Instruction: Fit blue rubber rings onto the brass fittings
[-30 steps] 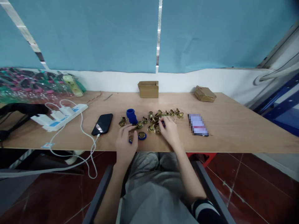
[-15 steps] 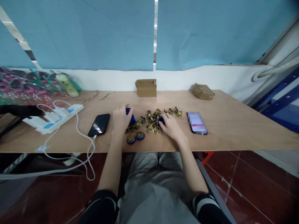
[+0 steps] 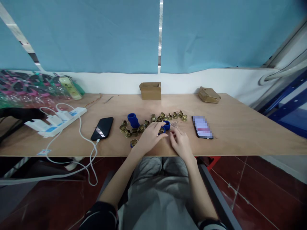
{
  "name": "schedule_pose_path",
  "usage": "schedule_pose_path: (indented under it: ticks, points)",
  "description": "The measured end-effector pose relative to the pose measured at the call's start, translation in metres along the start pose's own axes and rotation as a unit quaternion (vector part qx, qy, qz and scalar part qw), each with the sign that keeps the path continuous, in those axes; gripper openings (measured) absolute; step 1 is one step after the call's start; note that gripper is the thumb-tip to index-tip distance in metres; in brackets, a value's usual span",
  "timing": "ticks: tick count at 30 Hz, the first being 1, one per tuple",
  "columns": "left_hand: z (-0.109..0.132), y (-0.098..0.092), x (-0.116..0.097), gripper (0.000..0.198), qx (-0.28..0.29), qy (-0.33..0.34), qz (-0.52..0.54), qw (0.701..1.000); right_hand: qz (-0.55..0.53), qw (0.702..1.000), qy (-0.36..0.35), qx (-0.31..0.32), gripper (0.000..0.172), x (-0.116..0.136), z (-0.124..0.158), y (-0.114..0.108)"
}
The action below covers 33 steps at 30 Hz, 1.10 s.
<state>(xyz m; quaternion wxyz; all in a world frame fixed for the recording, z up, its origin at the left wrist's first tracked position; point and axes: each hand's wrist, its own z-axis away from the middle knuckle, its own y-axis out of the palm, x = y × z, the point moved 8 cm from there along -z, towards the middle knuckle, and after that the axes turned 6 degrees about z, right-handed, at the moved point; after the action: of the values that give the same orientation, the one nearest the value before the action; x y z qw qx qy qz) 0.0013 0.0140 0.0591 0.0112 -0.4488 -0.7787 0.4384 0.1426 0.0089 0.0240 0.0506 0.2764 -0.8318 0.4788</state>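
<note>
My left hand (image 3: 151,136) reaches across to the middle, its thumb and fingers around a blue ring (image 3: 162,130) that seems to have brass in it. Just behind its fingertips another blue ring (image 3: 166,125) stands on the table. My right hand (image 3: 181,142) is close by on the right, fingers curled together; what they hold, if anything, is hidden. A leaning stack of blue rings (image 3: 133,120) stands to the left. Brass round fittings (image 3: 135,132) lie in groups around it and behind my hands. One brass fitting in a blue ring (image 3: 133,143) lies near the front edge.
Small clear bits (image 3: 175,123) lie behind my right hand. A black phone (image 3: 102,128) on a cable lies left, a lit phone (image 3: 202,127) right. A power strip (image 3: 62,122), an open cardboard box (image 3: 150,91) and a brown packet (image 3: 209,94) are on the wooden table (image 3: 251,134).
My left hand has let go of the blue stack and moved right to a blue ring in the middle. My right hand has drawn back toward me, leaving a blue ring standing.
</note>
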Motion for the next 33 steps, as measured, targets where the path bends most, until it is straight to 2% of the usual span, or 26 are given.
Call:
schedule_pose_path:
  ticks: [2, 4, 7, 12, 18, 21, 24, 27, 29, 33]
  points:
    - [-0.002, 0.016, 0.002, 0.042, 0.025, 0.000, -0.010, 1.000, -0.006, 1.000, -0.009, 0.011, 0.017, -0.003, 0.004, 0.000]
    - [-0.003, 0.024, 0.005, 0.044, 0.040, -0.005, -0.026, 0.999, -0.012, 1.000, -0.014, 0.018, 0.018, -0.004, 0.007, 0.000]
    - [-0.003, 0.021, 0.008, 0.043, 0.044, -0.010, -0.047, 0.998, -0.022, 0.999, -0.018, 0.022, 0.018, -0.004, 0.008, 0.000]
    - [-0.003, 0.014, 0.012, 0.014, 0.069, 0.003, -0.077, 0.995, -0.042, 0.999, -0.014, 0.023, 0.019, -0.004, 0.007, 0.003]
    - [-0.010, 0.011, 0.014, 0.018, 0.090, 0.032, -0.085, 0.992, -0.096, 0.995, 0.004, 0.017, 0.017, -0.007, 0.008, -0.001]
    - [-0.010, -0.003, 0.003, 0.015, 0.070, 0.037, -0.076, 0.994, -0.135, 0.990, 0.039, -0.006, 0.017, -0.009, 0.011, -0.008]
    - [0.001, -0.018, -0.014, 0.015, 0.038, 0.035, -0.062, 0.997, -0.191, 0.978, 0.080, -0.027, 0.022, -0.007, 0.018, -0.011]
    - [0.022, -0.025, -0.033, 0.020, -0.011, 0.038, -0.043, 0.998, -0.345, 0.931, 0.118, 0.001, 0.033, 0.001, 0.028, 0.002]
    - [0.038, -0.021, -0.041, 0.023, -0.035, 0.029, -0.031, 0.998, -0.424, 0.895, 0.130, 0.037, 0.036, 0.009, 0.037, 0.013]
    - [0.069, -0.009, -0.046, 0.024, -0.089, -0.011, 0.010, 0.996, -0.444, 0.885, 0.111, 0.089, 0.037, 0.022, 0.055, 0.021]
